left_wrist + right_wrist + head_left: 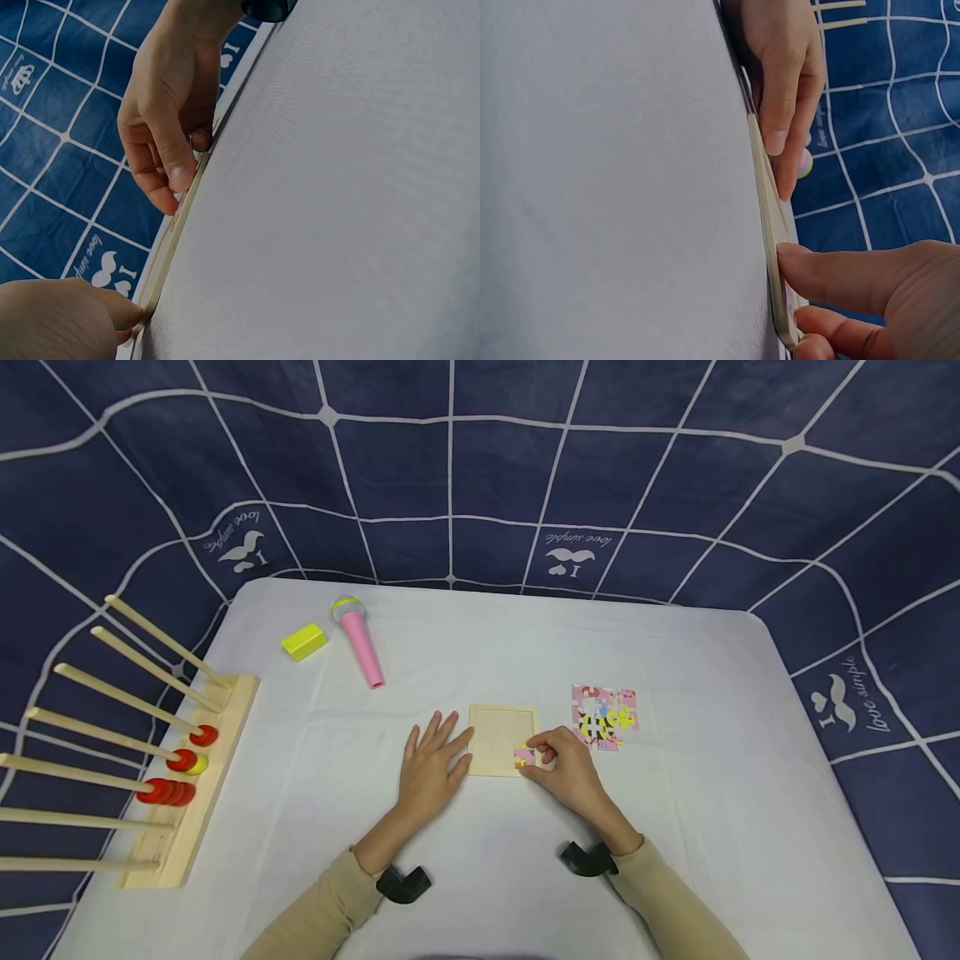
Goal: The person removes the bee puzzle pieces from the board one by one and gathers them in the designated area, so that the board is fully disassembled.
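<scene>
A shallow square wooden puzzle tray (491, 735) lies flat on the white table. My left hand (429, 770) rests at its left side, fingers spread and fairly straight, with fingertips at the rim. Over the tray's lower right corner, my right hand (567, 770) pinches a small pink puzzle piece (523, 757) between thumb and fingers. Right of the tray, several pink, yellow and white puzzle pieces (604, 717) lie grouped together. Both wrist views show the tray edge-on (174, 240) (763, 191), with the piece mostly hidden by fingers.
At the left stands a wooden peg rack (217, 760) with red and yellow rings on some pegs. A pink toy microphone (363, 647) and a yellow block (304, 642) lie toward the back left. A dark blue checked cloth (495, 468) hangs behind the table.
</scene>
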Demonstrator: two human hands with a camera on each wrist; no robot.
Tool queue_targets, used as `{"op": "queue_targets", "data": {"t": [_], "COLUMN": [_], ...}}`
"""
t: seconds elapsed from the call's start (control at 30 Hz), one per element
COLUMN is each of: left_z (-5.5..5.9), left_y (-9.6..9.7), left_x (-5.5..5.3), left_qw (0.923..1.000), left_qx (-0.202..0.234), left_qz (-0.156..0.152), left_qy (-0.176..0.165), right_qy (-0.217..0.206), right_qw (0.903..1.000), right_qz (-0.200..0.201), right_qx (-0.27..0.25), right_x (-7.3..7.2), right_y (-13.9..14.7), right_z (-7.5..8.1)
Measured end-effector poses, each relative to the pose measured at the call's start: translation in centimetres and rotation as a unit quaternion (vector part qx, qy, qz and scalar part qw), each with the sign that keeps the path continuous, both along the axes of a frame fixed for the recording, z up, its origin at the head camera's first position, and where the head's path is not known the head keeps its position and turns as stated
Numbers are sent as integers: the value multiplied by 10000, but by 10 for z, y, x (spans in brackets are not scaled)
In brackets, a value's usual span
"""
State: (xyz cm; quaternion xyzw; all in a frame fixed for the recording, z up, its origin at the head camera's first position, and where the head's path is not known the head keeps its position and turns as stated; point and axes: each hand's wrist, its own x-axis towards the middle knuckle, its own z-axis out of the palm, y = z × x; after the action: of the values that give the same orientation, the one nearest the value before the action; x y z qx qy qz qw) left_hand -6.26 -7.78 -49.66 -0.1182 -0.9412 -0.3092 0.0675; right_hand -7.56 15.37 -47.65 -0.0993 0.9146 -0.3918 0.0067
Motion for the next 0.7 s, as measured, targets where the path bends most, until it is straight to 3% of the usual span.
{"op": "queue_targets", "data": {"t": [0.7], "left_z": [-1], "left_y": [0], "left_x": [0], "left_qw": [10000], "left_qx": [-31], "left_qz": [-10], "left_qy": [5], "right_qy": [133], "right_qw": [9998], "right_qz": [-102], "right_qx": [-60], "right_x": [3], "right_y": [-4], "right_z": [-3]}}
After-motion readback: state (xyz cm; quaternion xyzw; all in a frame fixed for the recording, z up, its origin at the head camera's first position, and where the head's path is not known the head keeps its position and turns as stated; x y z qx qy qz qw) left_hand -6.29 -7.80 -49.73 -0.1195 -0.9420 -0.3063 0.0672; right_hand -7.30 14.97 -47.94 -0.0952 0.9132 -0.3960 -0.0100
